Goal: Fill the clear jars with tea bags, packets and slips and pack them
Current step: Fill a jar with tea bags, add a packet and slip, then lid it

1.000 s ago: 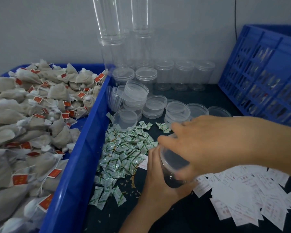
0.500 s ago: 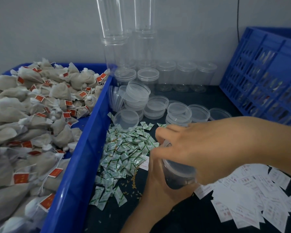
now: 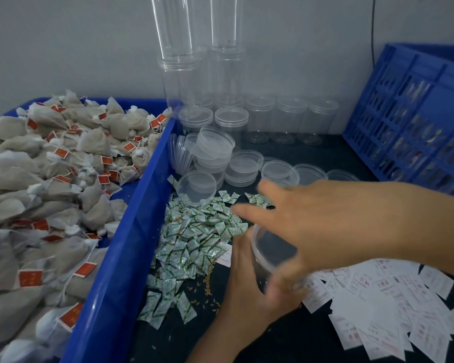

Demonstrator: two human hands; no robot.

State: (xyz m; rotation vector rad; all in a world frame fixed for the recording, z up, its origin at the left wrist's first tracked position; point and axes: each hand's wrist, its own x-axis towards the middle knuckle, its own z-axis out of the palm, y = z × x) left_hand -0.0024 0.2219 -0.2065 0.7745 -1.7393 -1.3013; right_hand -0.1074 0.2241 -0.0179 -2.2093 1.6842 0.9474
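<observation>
The left hand point(image 3: 247, 292) grips the clear jar point(image 3: 273, 247), fingers curled round its side; the right hand point(image 3: 312, 224) hovers over its mouth, fingers point(image 3: 249, 213) spread wide, blurred.

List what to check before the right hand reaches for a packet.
1. Grip on jar by left hand: ok.
2. Mouth of jar uncovered: cannot tell, blurred.
3. Free right hand, fingers straight: ok.
4. Pile of packets beside jar: ok.
5. Spread of slips on jar's other side: ok.
6. Stock of tea bags in blue bin: ok.
</observation>
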